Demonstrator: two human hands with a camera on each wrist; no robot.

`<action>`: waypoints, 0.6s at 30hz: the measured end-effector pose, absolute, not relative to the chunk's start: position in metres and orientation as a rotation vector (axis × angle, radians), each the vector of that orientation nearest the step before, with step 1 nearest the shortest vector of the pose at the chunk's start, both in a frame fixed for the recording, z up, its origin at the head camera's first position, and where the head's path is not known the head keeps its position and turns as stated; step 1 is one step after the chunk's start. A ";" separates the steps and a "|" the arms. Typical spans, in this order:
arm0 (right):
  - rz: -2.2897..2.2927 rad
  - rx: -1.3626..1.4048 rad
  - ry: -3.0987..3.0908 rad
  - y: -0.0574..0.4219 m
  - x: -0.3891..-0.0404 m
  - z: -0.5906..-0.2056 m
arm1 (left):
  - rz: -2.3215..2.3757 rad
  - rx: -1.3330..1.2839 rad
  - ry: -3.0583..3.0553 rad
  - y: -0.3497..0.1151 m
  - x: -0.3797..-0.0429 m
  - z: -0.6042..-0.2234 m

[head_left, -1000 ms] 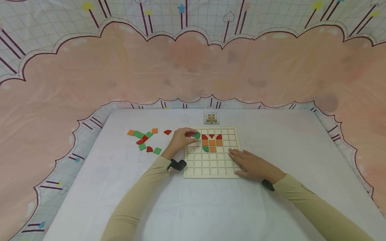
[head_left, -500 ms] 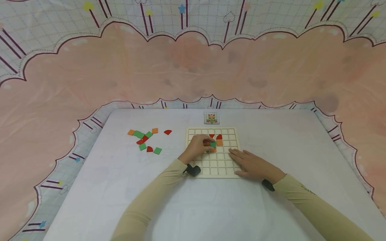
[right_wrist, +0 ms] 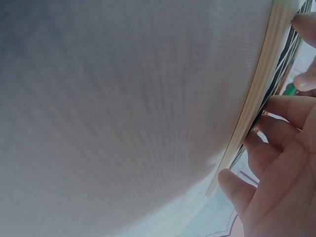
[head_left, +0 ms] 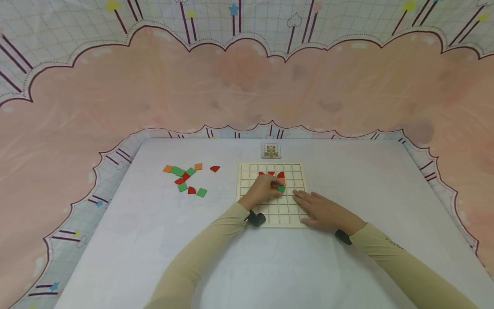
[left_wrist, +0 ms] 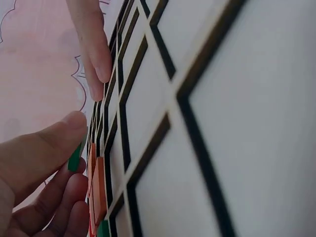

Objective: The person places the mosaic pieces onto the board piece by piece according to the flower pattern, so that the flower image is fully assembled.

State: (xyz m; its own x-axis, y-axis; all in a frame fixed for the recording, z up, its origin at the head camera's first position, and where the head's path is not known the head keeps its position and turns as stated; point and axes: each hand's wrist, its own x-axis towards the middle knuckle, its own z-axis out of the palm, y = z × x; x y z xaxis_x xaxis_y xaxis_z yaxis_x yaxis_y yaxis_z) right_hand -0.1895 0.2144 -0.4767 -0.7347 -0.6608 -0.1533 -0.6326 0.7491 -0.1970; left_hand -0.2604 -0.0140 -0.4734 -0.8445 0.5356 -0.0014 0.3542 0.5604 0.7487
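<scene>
Your left hand (head_left: 263,189) has its thumb and fingers clamped on a green piece (head_left: 281,189), held over the middle of the grid board (head_left: 283,219), just on the near side of an orange tile (head_left: 283,182). I cannot tell whether the piece touches the board. In the board's cells, three red pieces (head_left: 281,175) sit in a row toward the far side, the left one partly behind your hand; the orange tile fills the cell just near of the right one. From the left wrist you also see a seated green tile (left_wrist: 102,228) close by your fingers. The held piece shows nearly edge-on there, tilted slightly off the board's face; its long axis is unclear. Your right hand (head_left: 326,211) rests on the board's right edge, fingers extended and slightly apart. Loose tiles (head_left: 177,171), red, green and orange, lie on the counter (head_left: 231,274) to the left, some overlapping; a pattern card (head_left: 271,151) lies just beyond the board.
</scene>
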 end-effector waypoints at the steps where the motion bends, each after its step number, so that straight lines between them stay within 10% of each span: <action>1: -0.191 -1.023 2.735 0.214 -0.189 -0.477 | 1.148 0.743 2.559 -0.013 -0.260 -0.473; 18: -0.221 -1.030 2.723 0.212 -0.186 -0.470 | 1.069 0.788 2.612 -0.012 -0.263 -0.472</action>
State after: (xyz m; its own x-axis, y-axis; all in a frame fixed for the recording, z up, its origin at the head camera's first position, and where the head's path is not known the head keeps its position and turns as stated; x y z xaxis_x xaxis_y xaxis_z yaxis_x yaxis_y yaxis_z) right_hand -0.1861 0.2121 -0.4700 -0.7295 -0.6667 -0.1527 -0.6333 0.7428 -0.2172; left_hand -0.2629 -0.0120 -0.4723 -0.8348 0.5506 0.0073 0.3978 0.5938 0.6995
